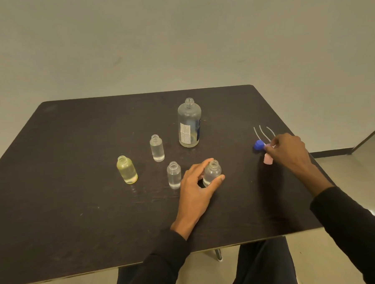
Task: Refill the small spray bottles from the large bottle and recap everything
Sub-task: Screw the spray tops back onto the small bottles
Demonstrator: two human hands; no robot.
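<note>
The large clear bottle [189, 123] with a white label stands uncapped at the table's middle back. Several small uncapped bottles stand in front of it: a yellowish one [127, 170], a clear one [157, 148], another clear one [173, 175]. My left hand [197, 185] grips a further small clear bottle [212, 172] upright on the table. My right hand [288, 150] reaches over the spray caps at the right and pinches a pink one [268, 158]. A blue spray cap [259, 145] lies beside it, and white dip tubes [261, 132] stick out behind.
The dark table [75, 169] fills the view, its right edge close behind my right hand. A pale wall stands behind the table. A doorway edge [368, 136] shows at the far right. My legs are below the near table edge.
</note>
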